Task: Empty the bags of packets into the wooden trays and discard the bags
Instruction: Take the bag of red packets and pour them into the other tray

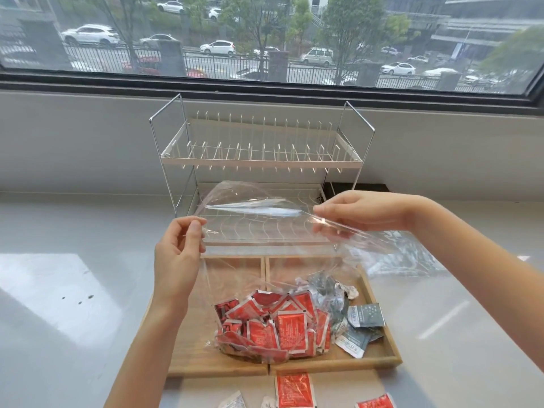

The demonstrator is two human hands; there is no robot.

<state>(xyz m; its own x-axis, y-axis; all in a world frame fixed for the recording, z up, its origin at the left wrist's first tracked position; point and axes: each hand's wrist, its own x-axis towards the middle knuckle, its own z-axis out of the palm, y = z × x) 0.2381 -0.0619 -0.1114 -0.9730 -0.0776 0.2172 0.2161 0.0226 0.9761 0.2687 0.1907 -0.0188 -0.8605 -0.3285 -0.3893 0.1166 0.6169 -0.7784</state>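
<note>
A clear plastic bag [259, 245] hangs upright over two wooden trays, its mouth pulled wide. My left hand [179, 254] pinches the bag's left rim and my right hand [362, 212] pinches the right rim. Several red packets [273, 328] fill the bag's bottom, which rests across the left tray [191, 357] and the right tray [382, 353]. Grey-green packets [363, 322] lie loose in the right tray, partly behind the bag.
A white two-tier wire rack [259, 160] stands just behind the trays, under the window. Another clear empty bag [403, 257] lies crumpled on the counter to the right. Loose red packets [294, 390] lie on the counter in front of the trays.
</note>
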